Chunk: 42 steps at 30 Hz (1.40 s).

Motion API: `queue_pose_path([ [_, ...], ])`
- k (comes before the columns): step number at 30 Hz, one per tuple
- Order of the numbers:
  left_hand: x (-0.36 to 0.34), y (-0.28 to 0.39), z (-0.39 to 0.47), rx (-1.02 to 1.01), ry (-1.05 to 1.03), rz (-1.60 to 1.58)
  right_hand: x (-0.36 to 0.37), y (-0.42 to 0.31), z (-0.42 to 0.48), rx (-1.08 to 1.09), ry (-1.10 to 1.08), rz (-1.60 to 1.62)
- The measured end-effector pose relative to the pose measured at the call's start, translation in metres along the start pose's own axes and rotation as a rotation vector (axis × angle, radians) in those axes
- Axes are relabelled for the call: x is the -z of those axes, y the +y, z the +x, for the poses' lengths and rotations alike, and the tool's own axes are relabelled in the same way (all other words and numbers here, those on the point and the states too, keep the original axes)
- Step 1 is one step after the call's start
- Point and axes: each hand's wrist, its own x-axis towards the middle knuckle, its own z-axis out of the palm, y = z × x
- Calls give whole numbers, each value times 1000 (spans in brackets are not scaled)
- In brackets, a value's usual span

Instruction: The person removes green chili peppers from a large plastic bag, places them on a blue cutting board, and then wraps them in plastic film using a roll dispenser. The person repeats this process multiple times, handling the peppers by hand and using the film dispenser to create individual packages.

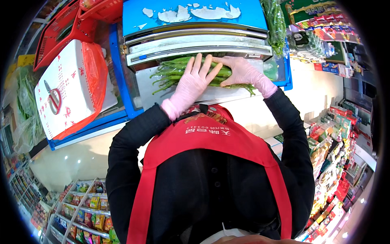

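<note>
A bunch of long green chili peppers lies on the pale work plate of a film wrapping machine, stems pointing left and right. Clear film seems to cover part of it; its extent is hard to tell. My left hand, in a thin pinkish glove, rests across the peppers with its fingers spread and stretched toward the machine's metal bar. At the bunch's right half, my right hand, gloved alike, curves around the peppers, thumb on the near side and fingers on the far side. Its fingertips come close to the left hand's.
Left of the machine, red-handled scissors lie on a white foam box beside a red plastic bag. Behind are red baskets. Bagged greens sit far left; wrapped green vegetables hang over the machine's right side.
</note>
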Motion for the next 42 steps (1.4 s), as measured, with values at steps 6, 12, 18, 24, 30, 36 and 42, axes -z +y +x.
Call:
queue_pose_path([
  [6,-17,-7,2,11,-10,-61,-4,-7,-8,-22,-27,70],
  [12,-7,-14,7,35,-133,-244,7,39,-37,-142,80,278],
  [18,-3,-27,21,111,-328,-379,25,71,-63,-448,-39,138],
  [24,-2,-33,26,111,-432,-353,21,-18,-38,-79,393,-215],
  [30,2,-43,37,158,-571,-441,-30,-28,-4,-88,277,-498],
  [36,34,-66,-3,241,-518,-407,-25,-27,-10,-112,195,-322],
  [42,57,-126,-48,570,-749,-740,-16,-27,-1,-124,8,-280],
])
